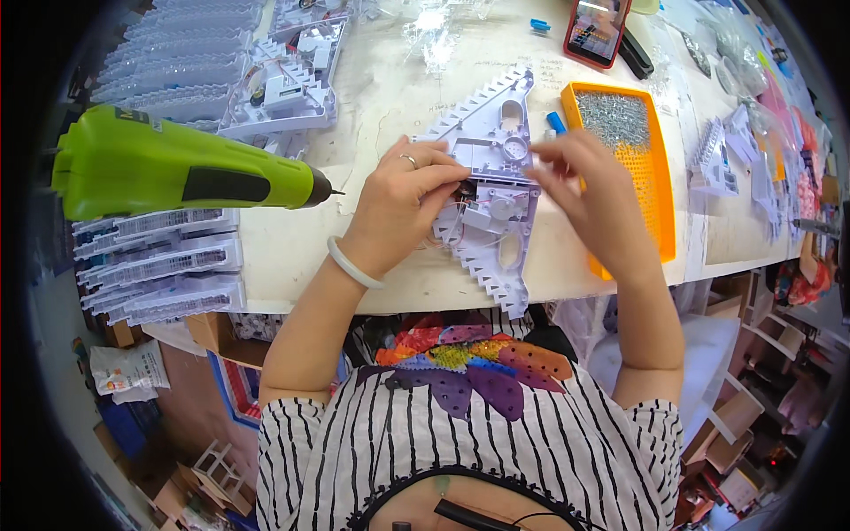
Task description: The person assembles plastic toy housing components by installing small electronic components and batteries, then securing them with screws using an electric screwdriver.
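My left hand [398, 199]: I see my fingers pinched on the left edge of the white plastic toy part [491, 190], by a small dark bit with thin red wires
My right hand [598, 199]: my fingertips [544, 157] are pressed together just above the right edge of the same part; I cannot tell if they hold something tiny
White plastic toy part: it lies flat on the table [372, 97], right between my two hands, with zigzag teeth along its sides
Orange tray [660, 203]: just past my right fingers, with a heap of small silver screws [613, 117] at its far end
Green power screwdriver [177, 168]: away from my left fingers, tip pointing at my left hand, not touching it
Stacks of white parts [168, 265]: past the screwdriver, far from my left fingers
Phone [598, 28]: beyond my right fingers, well apart
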`<state>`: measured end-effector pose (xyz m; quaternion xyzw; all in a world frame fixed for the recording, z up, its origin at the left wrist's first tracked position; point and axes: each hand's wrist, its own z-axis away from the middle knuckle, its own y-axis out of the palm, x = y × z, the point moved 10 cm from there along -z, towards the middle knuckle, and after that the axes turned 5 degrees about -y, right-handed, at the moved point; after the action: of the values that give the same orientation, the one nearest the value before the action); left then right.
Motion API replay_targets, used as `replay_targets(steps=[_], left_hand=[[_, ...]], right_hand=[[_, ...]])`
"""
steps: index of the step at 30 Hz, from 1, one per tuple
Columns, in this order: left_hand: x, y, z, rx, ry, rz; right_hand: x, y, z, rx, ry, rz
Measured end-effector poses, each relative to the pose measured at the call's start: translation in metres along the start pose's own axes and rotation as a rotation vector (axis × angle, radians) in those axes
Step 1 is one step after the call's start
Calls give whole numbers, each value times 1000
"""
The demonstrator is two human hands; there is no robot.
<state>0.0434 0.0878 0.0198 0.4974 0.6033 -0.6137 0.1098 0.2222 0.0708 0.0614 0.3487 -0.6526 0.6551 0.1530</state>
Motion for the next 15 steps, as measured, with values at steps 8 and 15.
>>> replay_targets(steps=[8,15], left_hand=[[-9,2,7,-118,-5,75],[-6,-1,5,-69,1,105]], right_hand=[[15,30,33,-27,-229,73],[25,32,27,-53,-270,93]])
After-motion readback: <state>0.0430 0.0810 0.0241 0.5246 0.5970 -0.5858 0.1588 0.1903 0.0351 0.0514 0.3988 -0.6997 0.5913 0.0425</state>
